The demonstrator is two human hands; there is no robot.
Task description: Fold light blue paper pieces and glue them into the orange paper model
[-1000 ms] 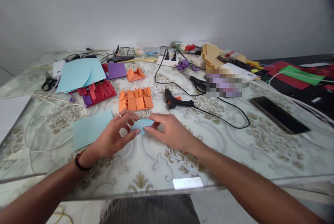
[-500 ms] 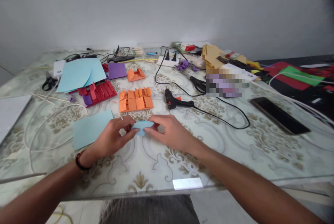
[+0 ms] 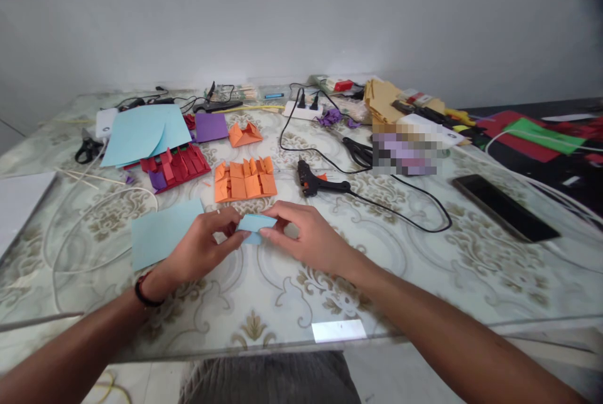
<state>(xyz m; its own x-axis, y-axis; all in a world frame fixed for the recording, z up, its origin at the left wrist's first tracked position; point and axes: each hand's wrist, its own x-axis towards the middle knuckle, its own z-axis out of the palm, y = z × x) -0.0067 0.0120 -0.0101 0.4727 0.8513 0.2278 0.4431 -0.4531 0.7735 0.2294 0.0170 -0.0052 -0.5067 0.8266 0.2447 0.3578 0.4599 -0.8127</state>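
Blue folded paper [image 3: 255, 225] pinched between left hand [image 3: 202, 247] and right hand [image 3: 308, 239]; fingers partly hide it.

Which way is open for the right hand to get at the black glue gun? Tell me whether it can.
Probably yes. The right hand pinches the folded light blue paper with the left hand; the glue gun lies just beyond it, only bare table between. It must free its fingers first.

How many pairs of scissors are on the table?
2: one scissors at the far left edge, another scissors right of the glue gun. Clutter may hide more.
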